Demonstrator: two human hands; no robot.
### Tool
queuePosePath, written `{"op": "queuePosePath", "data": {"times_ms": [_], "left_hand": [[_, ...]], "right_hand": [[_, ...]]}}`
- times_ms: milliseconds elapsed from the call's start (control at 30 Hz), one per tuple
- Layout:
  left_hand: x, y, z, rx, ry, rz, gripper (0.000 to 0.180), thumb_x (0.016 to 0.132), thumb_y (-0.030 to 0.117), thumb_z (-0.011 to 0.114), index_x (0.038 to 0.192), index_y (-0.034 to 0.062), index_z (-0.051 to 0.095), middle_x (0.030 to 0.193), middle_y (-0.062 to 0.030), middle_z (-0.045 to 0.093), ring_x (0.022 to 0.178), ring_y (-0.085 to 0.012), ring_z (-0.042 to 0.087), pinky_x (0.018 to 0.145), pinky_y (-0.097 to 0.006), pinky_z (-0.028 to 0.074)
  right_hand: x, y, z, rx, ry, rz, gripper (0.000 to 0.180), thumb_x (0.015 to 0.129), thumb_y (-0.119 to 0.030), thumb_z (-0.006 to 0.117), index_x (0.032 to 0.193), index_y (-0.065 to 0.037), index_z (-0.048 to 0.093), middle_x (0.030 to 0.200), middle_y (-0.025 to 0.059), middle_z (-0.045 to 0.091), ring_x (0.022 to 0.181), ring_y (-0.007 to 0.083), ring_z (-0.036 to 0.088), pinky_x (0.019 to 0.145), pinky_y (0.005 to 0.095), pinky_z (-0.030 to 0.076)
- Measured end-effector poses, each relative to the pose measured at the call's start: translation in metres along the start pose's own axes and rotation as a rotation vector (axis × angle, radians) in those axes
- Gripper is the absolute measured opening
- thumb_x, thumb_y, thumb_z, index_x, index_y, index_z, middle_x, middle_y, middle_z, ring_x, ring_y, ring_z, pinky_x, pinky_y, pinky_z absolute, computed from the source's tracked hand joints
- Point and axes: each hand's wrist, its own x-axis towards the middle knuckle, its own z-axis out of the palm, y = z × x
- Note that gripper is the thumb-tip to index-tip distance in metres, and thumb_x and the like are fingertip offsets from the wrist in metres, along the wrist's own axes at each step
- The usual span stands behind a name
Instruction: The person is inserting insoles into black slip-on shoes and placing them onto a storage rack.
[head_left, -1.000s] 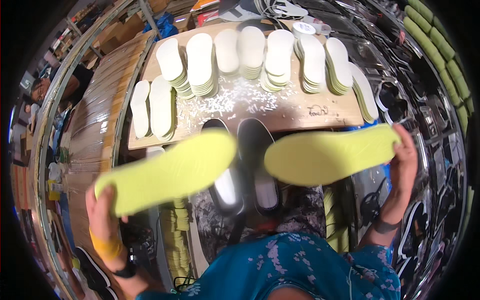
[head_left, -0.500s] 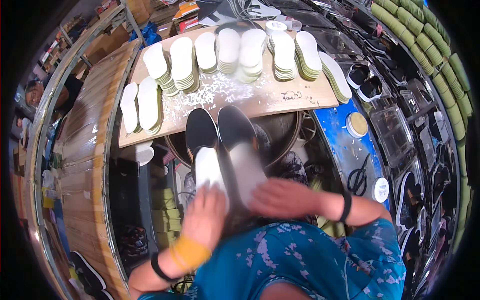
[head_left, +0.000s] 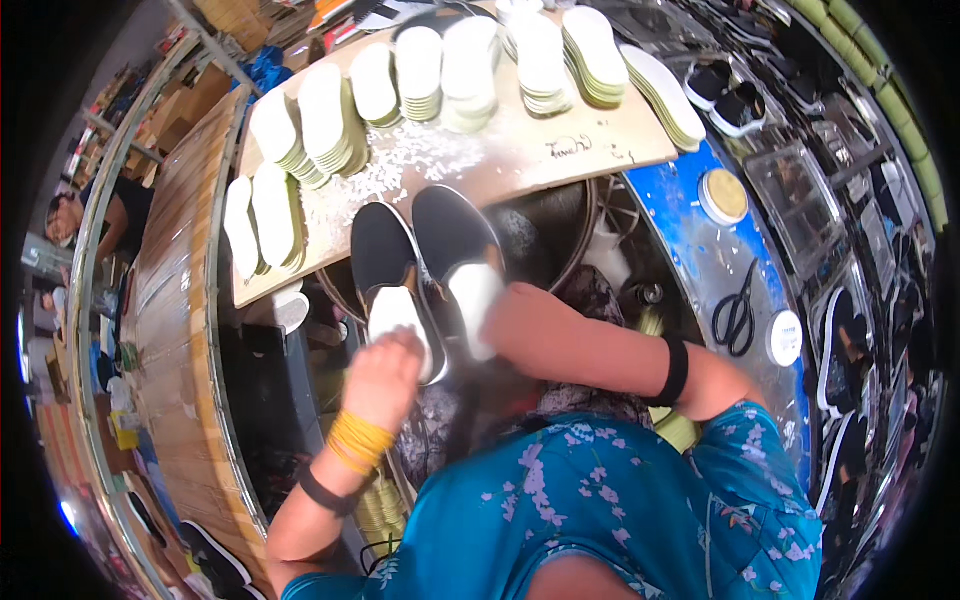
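Two black slip-on shoes lie side by side in front of me, toes pointing away: a left shoe (head_left: 381,243) and a right shoe (head_left: 452,230). White insoles show inside both, the left insole (head_left: 392,312) and the right insole (head_left: 474,290). My left hand (head_left: 387,368) is closed at the heel of the left shoe, its fingers curled over the insole's rear end. At the heel of the right shoe, my right hand (head_left: 525,325) touches the opening; its fingers are blurred and mostly hidden.
A tilted board (head_left: 400,200) ahead carries several stacks of white insoles (head_left: 330,110) and white scraps. Black scissors (head_left: 737,315), a yellowish tub (head_left: 723,196) and a white-lidded tub (head_left: 785,338) lie on the blue surface at right. Shoes fill the right side; a person (head_left: 115,220) is far left.
The view has shifted, and the board sits higher in it. Both insoles lie deeper inside the shoes. My right hand has turned and moved up along the right shoe.
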Motion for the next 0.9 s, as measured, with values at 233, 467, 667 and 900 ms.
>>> {"op": "queuePosePath", "data": {"times_ms": [233, 467, 667, 900], "left_hand": [[0.033, -0.025, 0.013, -0.109, -0.338, -0.166, 0.017, 0.068, 0.008, 0.057, 0.084, 0.0037, 0.054, 0.086, -0.0159, 0.059, 0.074, -0.0318, 0.058, 0.064, -0.039, 0.047], [0.073, -0.023, 0.018, 0.222, -0.813, 0.129, 0.011, 0.062, 0.019, 0.063, 0.071, 0.0118, 0.065, 0.069, -0.0105, 0.064, 0.066, -0.0233, 0.064, 0.065, -0.032, 0.048], [0.083, -0.027, 0.019, -0.035, -1.047, 0.034, 0.018, 0.067, 0.015, 0.058, 0.076, 0.0034, 0.067, 0.081, -0.0162, 0.064, 0.08, -0.0283, 0.063, 0.069, -0.033, 0.049], [0.1, -0.029, 0.012, -1.256, -0.836, -0.927, 0.038, 0.08, 0.029, 0.06, 0.093, -0.0047, 0.049, 0.079, -0.0123, 0.059, 0.075, -0.024, 0.063, 0.064, -0.033, 0.053]], "right_hand": [[0.012, 0.009, 0.016, 0.181, 0.181, -0.093, 0.004, 0.057, -0.01, 0.058, 0.06, -0.01, 0.059, 0.069, 0.0064, 0.058, 0.071, 0.0228, 0.059, 0.066, 0.0359, 0.043], [0.027, 0.022, 0.035, 0.143, -0.136, -0.115, 0.014, 0.06, -0.029, 0.057, 0.056, -0.016, 0.06, 0.059, 0.0053, 0.06, 0.058, 0.021, 0.059, 0.065, 0.0364, 0.039], [0.059, 0.007, 0.097, -0.237, -0.683, -0.189, 0.012, 0.069, -0.022, 0.058, 0.071, -0.015, 0.067, 0.075, 0.0043, 0.065, 0.073, 0.0199, 0.061, 0.075, 0.0375, 0.037], [0.056, 0.011, 0.047, 0.04, -0.566, -0.083, 0.012, 0.068, -0.021, 0.058, 0.07, -0.012, 0.066, 0.074, 0.003, 0.064, 0.073, 0.0188, 0.06, 0.068, 0.0349, 0.042]]}}
